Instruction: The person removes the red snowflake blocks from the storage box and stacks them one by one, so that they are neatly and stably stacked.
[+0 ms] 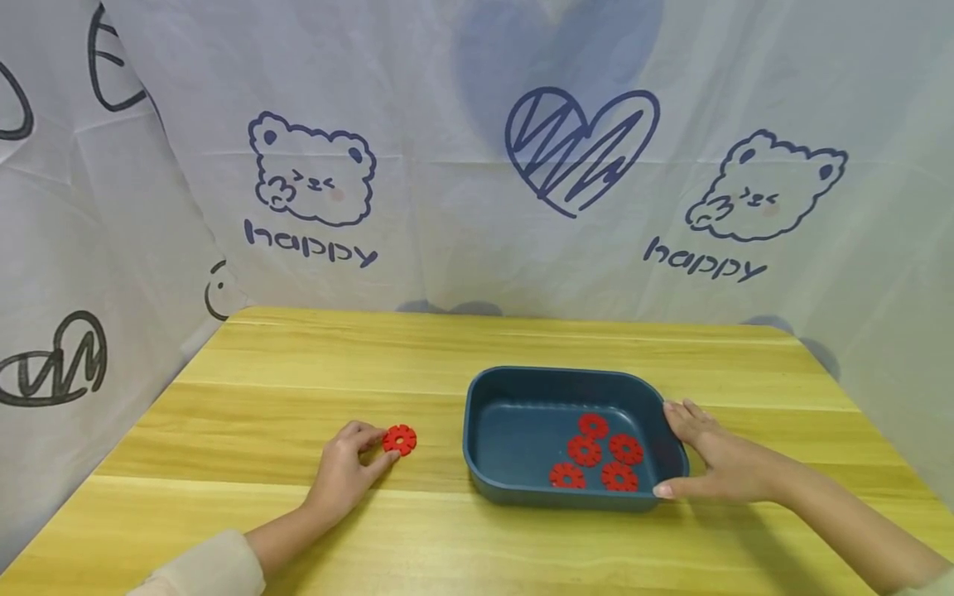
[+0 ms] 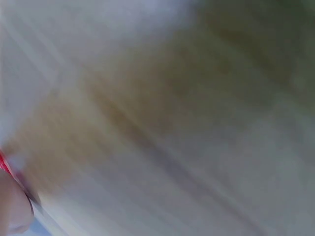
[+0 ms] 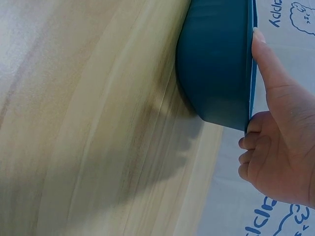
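The person's left hand (image 1: 344, 470) pinches a flat red disc (image 1: 410, 443) between thumb and fingers, to the left of a deep blue tub (image 1: 514, 447); I can't tell whether the disc touches the table (image 1: 298, 356) beneath. It is round, with notches cut all along its edge and a hole in the middle, and looks like plastic. The right hand (image 1: 726, 463) grasps the tub's right end, thumb along the rim and fingers bent at the end wall. The tub is smooth and oblong with rounded corners, and five matching discs (image 1: 575, 452) lie scattered inside, towards its right side. The tabletop has a yellow, streaky wood grain, and behind it hangs a creased pale cloth (image 1: 440, 190) printed with bears and a scribbled heart.
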Demonstrator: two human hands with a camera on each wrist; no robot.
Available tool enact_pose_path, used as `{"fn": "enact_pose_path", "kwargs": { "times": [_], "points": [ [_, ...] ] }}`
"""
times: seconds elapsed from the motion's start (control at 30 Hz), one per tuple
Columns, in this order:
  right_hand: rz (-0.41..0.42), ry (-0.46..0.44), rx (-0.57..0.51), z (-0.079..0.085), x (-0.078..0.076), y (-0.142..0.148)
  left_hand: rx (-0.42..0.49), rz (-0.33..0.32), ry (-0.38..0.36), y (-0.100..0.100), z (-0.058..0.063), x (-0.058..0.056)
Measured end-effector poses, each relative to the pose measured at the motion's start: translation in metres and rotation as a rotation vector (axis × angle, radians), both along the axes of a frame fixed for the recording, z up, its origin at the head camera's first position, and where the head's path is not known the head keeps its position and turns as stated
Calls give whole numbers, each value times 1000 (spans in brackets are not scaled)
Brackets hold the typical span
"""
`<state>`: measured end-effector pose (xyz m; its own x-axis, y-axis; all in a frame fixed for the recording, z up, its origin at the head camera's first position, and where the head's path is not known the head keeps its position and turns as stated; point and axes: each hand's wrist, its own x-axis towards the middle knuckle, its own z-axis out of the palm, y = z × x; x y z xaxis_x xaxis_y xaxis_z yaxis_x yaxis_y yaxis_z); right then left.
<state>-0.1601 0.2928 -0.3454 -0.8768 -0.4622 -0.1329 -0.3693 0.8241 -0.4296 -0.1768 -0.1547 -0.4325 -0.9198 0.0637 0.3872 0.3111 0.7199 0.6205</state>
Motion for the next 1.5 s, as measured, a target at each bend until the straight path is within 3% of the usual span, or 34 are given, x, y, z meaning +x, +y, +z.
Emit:
{"fn": "enact_pose_path", "kwargs": {
  "times": [0.47,0.67,0.97,1.33,1.5],
  "points": [
    [-9,4,12,1,2,3,-1,-15,2,3,2,-2],
    [-14,14,14,2,3,5,43,-16,15,1,3,-3],
    [-16,21,22,3,2,6,92,2,43,8,13,-8],
    [10,22,48,5,1,3,238,-111,151,50,46,-7],
    [8,16,56,5,0,0,260,-196,202,70,52,-1]
  ]
}}
